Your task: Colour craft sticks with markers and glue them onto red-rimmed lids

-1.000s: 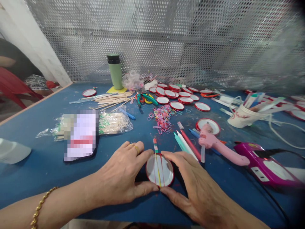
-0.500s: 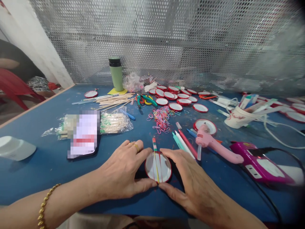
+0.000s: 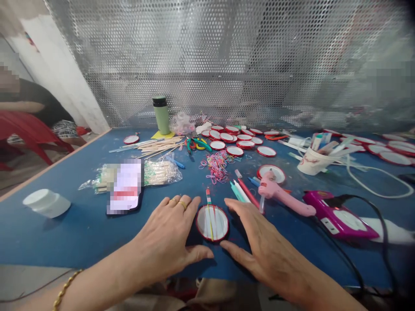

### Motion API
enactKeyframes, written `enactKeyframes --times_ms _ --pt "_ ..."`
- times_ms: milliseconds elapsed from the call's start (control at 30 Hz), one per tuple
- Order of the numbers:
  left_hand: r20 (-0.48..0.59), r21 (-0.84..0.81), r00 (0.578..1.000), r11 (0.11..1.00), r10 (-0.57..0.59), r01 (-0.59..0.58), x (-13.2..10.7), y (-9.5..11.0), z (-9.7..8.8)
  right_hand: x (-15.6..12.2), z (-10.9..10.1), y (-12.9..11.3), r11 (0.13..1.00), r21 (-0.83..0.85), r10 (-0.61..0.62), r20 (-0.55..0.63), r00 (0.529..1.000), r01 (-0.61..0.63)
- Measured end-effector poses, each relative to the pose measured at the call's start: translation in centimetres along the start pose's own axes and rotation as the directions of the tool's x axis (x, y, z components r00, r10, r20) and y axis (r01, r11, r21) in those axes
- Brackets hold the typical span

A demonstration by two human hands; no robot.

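A round white lid with a red rim lies flat on the blue table, with a thin striped stick laid across it and coloured rubber bands stretched over it. My left hand lies open to its left, fingers spread, thumb near the lid's lower edge. On the other side my right hand lies open too, thumb pointing at the lid. Neither hand holds anything; both sit just beside the lid.
Markers, a pink glue gun and a magenta device with a cable lie to the right. Rubber bands, several red-rimmed lids, wooden sticks, a green bottle, a paper cup and a white tub lie around. A person sits far left.
The view has tilted up and back. Both hands have eased off the lid and their thumbs, which met below it, have parted; the lid stays in place.
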State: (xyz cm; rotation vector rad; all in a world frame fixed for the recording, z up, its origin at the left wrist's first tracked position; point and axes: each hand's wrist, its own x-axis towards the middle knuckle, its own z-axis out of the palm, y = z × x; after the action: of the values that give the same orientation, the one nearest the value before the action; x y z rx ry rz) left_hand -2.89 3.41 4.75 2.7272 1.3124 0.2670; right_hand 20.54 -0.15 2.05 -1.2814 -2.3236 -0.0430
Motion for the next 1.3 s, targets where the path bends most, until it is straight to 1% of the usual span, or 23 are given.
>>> enactKeyframes --times_ms 167,233,333,500,667,800,867,933,967,1000,1033,1067,1100,1133,1167,1200,1233,1267,1300 --pt "-0.089 0.025 0.993 0.996 -0.083 0.086 0.1 2.0 1.6 -1.0 0.3 -0.3 0.998 -0.059 0.022 -0.055 0.998 -0.025" --pt "-0.104 0.018 0.99 0.995 -0.095 0.098 0.3 2.6 2.1 -1.2 0.3 -0.3 0.997 -0.076 0.02 -0.082 0.996 -0.027" --pt "-0.121 0.006 0.988 0.995 -0.098 0.099 0.7 3.3 2.3 -1.4 0.3 -0.4 0.996 -0.081 0.027 -0.117 0.993 -0.037" --pt "-0.141 0.022 0.985 0.994 -0.104 0.108 1.1 3.9 2.2 -1.7 0.4 -0.7 0.995 -0.064 0.068 -0.16 0.985 -0.079" --pt "-0.17 -0.003 0.982 0.996 -0.089 0.089 0.9 3.8 2.5 -1.6 0.5 -1.0 0.997 -0.031 0.058 -0.17 0.984 -0.065" --pt "-0.205 -0.107 0.974 0.992 -0.095 0.074 0.6 3.3 2.7 -1.6 0.5 -1.0 0.996 0.02 0.084 -0.183 0.98 -0.082" --pt "-0.228 -0.215 0.966 0.974 -0.121 0.071 0.5 2.8 2.7 -1.6 0.3 -1.0 0.995 0.048 0.099 -0.198 0.975 -0.091" --pt "-0.236 -0.377 0.955 0.923 -0.177 0.078 0.3 2.3 2.5 -1.5 -0.1 -1.1 0.991 0.094 0.118 -0.224 0.967 -0.099" --pt "-0.233 -0.479 0.948 0.874 -0.215 0.081 0.2 2.1 2.4 -1.4 -0.3 -1.1 0.986 0.127 0.135 -0.241 0.961 -0.106" --pt "-0.219 -0.596 0.942 0.8 -0.254 0.078 0.0 2.0 2.2 -1.3 -0.4 -1.2 0.979 0.168 0.158 -0.257 0.954 -0.117" --pt "-0.196 -0.72 0.937 0.691 -0.291 0.064 -0.1 1.8 2.1 -1.2 -0.6 -1.2 0.967 0.216 0.19 -0.266 0.945 -0.134" --pt "-0.164 -0.838 0.933 0.545 -0.321 0.04 -0.3 1.8 1.9 -1.0 -0.7 -1.3 0.95 0.27 0.23 -0.269 0.935 -0.157" --pt "-0.127 -0.93 0.932 0.369 -0.339 0.007 -0.4 1.9 1.8 -0.9 -0.7 -1.3 0.926 0.329 0.276 -0.263 0.925 -0.182" --pt "-0.089 -0.984 0.935 0.179 -0.345 -0.028 -0.5 2.0 1.7 -0.7 -0.7 -1.3 0.896 0.392 0.323 -0.249 0.913 -0.21" --pt "-0.058 -0.998 0.939 -0.003 -0.338 -0.063 -0.5 2.3 1.7 -0.5 -0.7 -1.3 0.859 0.455 0.368 -0.229 0.901 -0.235" --pt "-0.036 -0.984 0.945 -0.156 -0.324 -0.091 -0.6 2.6 1.8 -0.3 -0.6 -1.3 0.817 0.516 0.408 -0.203 0.89 -0.257" --pt "-0.021 -0.955 0.952 -0.274 -0.304 -0.109 -0.6 2.9 1.9 -0.2 -0.6 -1.4 0.773 0.571 0.441 -0.171 0.881 -0.276" --pt "-0.015 -0.925 0.96 -0.361 -0.28 -0.12 -0.6 3.2 2.0 0.0 -0.6 -1.4 0.728 0.62 0.465 -0.135 0.875 -0.291" --pt "-0.011 -0.899 0.968 -0.422 -0.252 -0.121 -0.5 3.5 2.1 0.2 -0.6 -1.5 0.683 0.664 0.479 -0.093 0.873 -0.304"
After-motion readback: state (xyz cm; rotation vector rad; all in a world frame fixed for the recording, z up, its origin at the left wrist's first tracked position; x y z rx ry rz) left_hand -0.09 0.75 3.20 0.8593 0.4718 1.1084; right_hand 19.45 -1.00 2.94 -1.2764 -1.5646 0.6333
